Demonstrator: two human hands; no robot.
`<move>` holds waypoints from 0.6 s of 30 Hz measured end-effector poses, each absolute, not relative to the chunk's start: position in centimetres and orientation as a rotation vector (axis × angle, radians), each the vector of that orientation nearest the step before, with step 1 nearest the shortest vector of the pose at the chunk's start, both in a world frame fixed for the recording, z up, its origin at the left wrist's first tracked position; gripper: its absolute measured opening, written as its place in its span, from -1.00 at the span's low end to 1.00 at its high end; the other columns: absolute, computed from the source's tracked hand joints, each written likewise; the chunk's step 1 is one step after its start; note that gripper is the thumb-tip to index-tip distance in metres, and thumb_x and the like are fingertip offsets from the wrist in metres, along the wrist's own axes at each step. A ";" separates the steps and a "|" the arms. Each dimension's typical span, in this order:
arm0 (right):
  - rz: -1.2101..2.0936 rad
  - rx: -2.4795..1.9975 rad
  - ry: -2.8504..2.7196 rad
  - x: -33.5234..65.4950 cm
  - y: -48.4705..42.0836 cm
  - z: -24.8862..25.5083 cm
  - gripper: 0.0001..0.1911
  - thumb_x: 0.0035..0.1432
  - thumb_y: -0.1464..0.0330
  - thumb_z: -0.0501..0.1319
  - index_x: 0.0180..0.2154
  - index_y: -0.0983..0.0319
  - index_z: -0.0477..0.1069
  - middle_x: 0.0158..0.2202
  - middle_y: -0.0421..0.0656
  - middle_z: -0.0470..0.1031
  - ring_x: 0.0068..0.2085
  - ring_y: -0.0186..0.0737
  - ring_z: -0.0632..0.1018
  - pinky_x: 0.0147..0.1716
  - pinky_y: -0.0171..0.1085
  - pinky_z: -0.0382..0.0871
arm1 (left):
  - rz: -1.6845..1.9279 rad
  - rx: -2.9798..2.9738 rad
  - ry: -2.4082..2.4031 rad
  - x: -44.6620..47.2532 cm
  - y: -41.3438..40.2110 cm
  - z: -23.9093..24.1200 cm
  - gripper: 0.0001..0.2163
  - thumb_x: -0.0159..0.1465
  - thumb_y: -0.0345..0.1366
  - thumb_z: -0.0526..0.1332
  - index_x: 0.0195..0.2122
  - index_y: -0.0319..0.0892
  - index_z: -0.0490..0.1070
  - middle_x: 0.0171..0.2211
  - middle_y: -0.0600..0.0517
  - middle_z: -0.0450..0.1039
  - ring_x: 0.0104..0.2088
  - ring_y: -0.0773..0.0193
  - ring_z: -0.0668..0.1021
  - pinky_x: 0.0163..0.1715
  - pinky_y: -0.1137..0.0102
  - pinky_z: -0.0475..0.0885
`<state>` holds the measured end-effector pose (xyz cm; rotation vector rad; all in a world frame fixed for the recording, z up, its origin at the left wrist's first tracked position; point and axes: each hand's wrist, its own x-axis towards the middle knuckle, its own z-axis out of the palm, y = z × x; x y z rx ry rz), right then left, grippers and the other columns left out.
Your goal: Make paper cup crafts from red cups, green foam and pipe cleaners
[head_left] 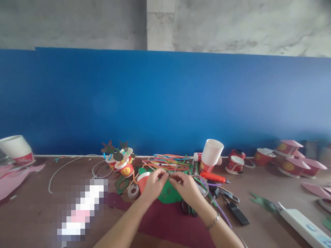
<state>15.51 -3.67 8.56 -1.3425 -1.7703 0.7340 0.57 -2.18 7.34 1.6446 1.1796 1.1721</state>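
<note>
My left hand (156,185) and my right hand (188,187) meet near the middle of the table, each with thumb and fingertips pinched together. Whatever sits between the fingertips is small and dark, too small to name. Below the hands is a piece of green paper (170,195), over a large maroon sheet (165,224). A red and white paper cup (142,179) stands just left of my left hand, beside a roll of tape (133,191). Dark-handled scissors (188,208) lie partly behind my right forearm.
Colourful pipe cleaners (165,162) lie behind the hands. Decorated cups (125,168) stand left of them, a cup stack (212,155) right. An orange utility knife (213,177), black key fob (238,213) and white power strip (305,227) lie rightward. A blue panel (165,103) closes the back.
</note>
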 end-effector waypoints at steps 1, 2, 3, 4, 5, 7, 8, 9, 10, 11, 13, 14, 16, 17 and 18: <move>0.713 -1.347 -1.753 15.5 -3.7 8.5 -0.80 0.03 0.30 0.15 -0.28 0.22 0.44 -0.42 -0.17 0.52 -0.39 -0.20 0.48 -0.37 -0.30 0.30 | 1.197 1.647 1.213 0.6 -2.1 7.2 -0.80 0.19 -0.18 0.07 -0.51 -0.16 0.29 -0.55 0.14 0.29 -0.47 0.35 0.36 -0.45 0.49 0.25; 0.683 -1.352 -1.737 15.5 -3.8 8.5 -0.75 0.03 0.30 0.15 -0.21 0.21 0.43 -0.39 -0.16 0.53 -0.37 -0.19 0.50 -0.35 -0.30 0.31 | 1.224 1.657 1.247 0.7 -2.1 7.0 -0.79 0.20 -0.18 0.06 -0.51 -0.15 0.28 -0.55 0.14 0.29 -0.47 0.35 0.36 -0.46 0.49 0.25; 0.646 -1.362 -1.726 15.4 -3.9 8.5 -0.75 0.04 0.31 0.15 -0.20 0.21 0.42 -0.38 -0.16 0.53 -0.37 -0.19 0.50 -0.34 -0.29 0.31 | 1.250 1.673 1.282 0.8 -2.0 6.8 -0.79 0.21 -0.18 0.05 -0.50 -0.15 0.27 -0.54 0.13 0.29 -0.47 0.34 0.37 -0.46 0.49 0.25; 0.614 -1.376 -1.719 15.4 -4.0 8.5 -0.79 0.05 0.31 0.13 -0.25 0.21 0.42 -0.41 -0.16 0.53 -0.38 -0.19 0.50 -0.35 -0.29 0.30 | 1.275 1.695 1.316 0.8 -2.0 6.6 -0.80 0.22 -0.18 0.04 -0.49 -0.15 0.27 -0.53 0.13 0.29 -0.46 0.34 0.37 -0.47 0.49 0.25; 0.601 -1.387 -1.718 15.3 -4.1 8.5 -0.83 0.07 0.30 0.12 -0.33 0.22 0.42 -0.44 -0.16 0.51 -0.39 -0.19 0.49 -0.36 -0.29 0.29 | 1.294 1.720 1.344 0.9 -2.0 6.5 -0.80 0.22 -0.19 0.04 -0.49 -0.15 0.27 -0.52 0.13 0.30 -0.45 0.34 0.38 -0.47 0.49 0.25; 0.648 -1.392 -1.719 15.1 -4.2 8.6 -0.81 0.09 0.29 0.09 -0.48 0.22 0.38 -0.50 -0.17 0.48 -0.43 -0.20 0.46 -0.39 -0.30 0.26 | 1.314 1.773 1.371 1.0 -2.1 6.2 -0.79 0.24 -0.18 0.04 -0.47 -0.15 0.28 -0.49 0.11 0.32 -0.43 0.33 0.40 -0.47 0.48 0.25; 0.690 -1.387 -1.712 15.0 -4.2 8.5 -0.78 0.09 0.28 0.09 -0.52 0.22 0.37 -0.52 -0.17 0.47 -0.44 -0.21 0.45 -0.41 -0.31 0.25 | 1.320 1.798 1.370 1.0 -2.2 6.1 -0.79 0.25 -0.17 0.04 -0.46 -0.15 0.28 -0.48 0.09 0.33 -0.41 0.32 0.41 -0.47 0.48 0.25; 0.733 -1.378 -1.699 15.0 -4.1 8.4 -0.77 0.09 0.27 0.09 -0.53 0.22 0.36 -0.53 -0.17 0.46 -0.45 -0.21 0.44 -0.43 -0.31 0.24 | 1.327 1.818 1.363 1.1 -2.3 6.0 -0.78 0.26 -0.17 0.04 -0.45 -0.15 0.29 -0.46 0.08 0.35 -0.40 0.31 0.42 -0.46 0.48 0.25; 0.769 -1.366 -1.682 14.9 -4.0 8.3 -0.76 0.09 0.26 0.09 -0.53 0.23 0.36 -0.54 -0.17 0.46 -0.45 -0.21 0.44 -0.44 -0.31 0.24 | 1.334 1.834 1.355 1.1 -2.5 5.9 -0.78 0.27 -0.16 0.04 -0.44 -0.15 0.30 -0.45 0.07 0.36 -0.38 0.30 0.43 -0.46 0.48 0.26; 0.794 -1.356 -1.666 14.9 -3.9 8.2 -0.75 0.08 0.25 0.09 -0.54 0.23 0.37 -0.54 -0.17 0.45 -0.46 -0.22 0.43 -0.44 -0.32 0.23 | 1.341 1.846 1.346 1.2 -2.6 5.8 -0.78 0.27 -0.16 0.03 -0.44 -0.15 0.30 -0.44 0.06 0.36 -0.37 0.29 0.43 -0.44 0.47 0.27; 0.818 -1.345 -1.644 14.9 -3.6 7.9 -0.73 0.07 0.23 0.09 -0.55 0.24 0.36 -0.57 -0.18 0.42 -0.48 -0.24 0.41 -0.47 -0.32 0.22 | 1.354 1.858 1.332 1.4 -2.8 5.7 -0.78 0.28 -0.17 0.03 -0.43 -0.16 0.31 -0.43 0.05 0.37 -0.35 0.28 0.44 -0.42 0.47 0.29; 0.828 -1.339 -1.639 14.9 -3.5 7.7 -0.72 0.07 0.23 0.08 -0.56 0.24 0.35 -0.59 -0.19 0.39 -0.50 -0.25 0.39 -0.48 -0.33 0.20 | 1.358 1.858 1.327 1.5 -2.8 5.6 -0.78 0.28 -0.17 0.04 -0.43 -0.16 0.32 -0.43 0.05 0.38 -0.35 0.28 0.44 -0.41 0.46 0.29; 0.841 -1.330 -1.635 15.0 -3.3 7.5 -0.70 0.06 0.21 0.08 -0.59 0.24 0.32 -0.61 -0.21 0.34 -0.52 -0.28 0.35 -0.51 -0.33 0.18 | 1.361 1.849 1.322 1.6 -2.9 5.6 -0.78 0.28 -0.17 0.04 -0.43 -0.16 0.32 -0.42 0.04 0.38 -0.35 0.27 0.45 -0.40 0.45 0.30; 0.844 -1.327 -1.635 15.0 -3.3 7.4 -0.70 0.06 0.21 0.08 -0.60 0.24 0.31 -0.62 -0.23 0.32 -0.53 -0.29 0.33 -0.52 -0.34 0.16 | 1.361 1.842 1.320 1.6 -2.9 5.5 -0.77 0.28 -0.17 0.05 -0.43 -0.17 0.32 -0.42 0.04 0.39 -0.35 0.27 0.45 -0.39 0.45 0.31; 0.846 -1.324 -1.634 15.0 -3.3 7.4 -0.70 0.06 0.21 0.09 -0.61 0.24 0.30 -0.63 -0.24 0.31 -0.54 -0.30 0.32 -0.53 -0.34 0.15 | 1.362 1.836 1.319 1.7 -3.0 5.5 -0.77 0.28 -0.17 0.05 -0.44 -0.17 0.32 -0.42 0.04 0.39 -0.35 0.27 0.45 -0.39 0.45 0.31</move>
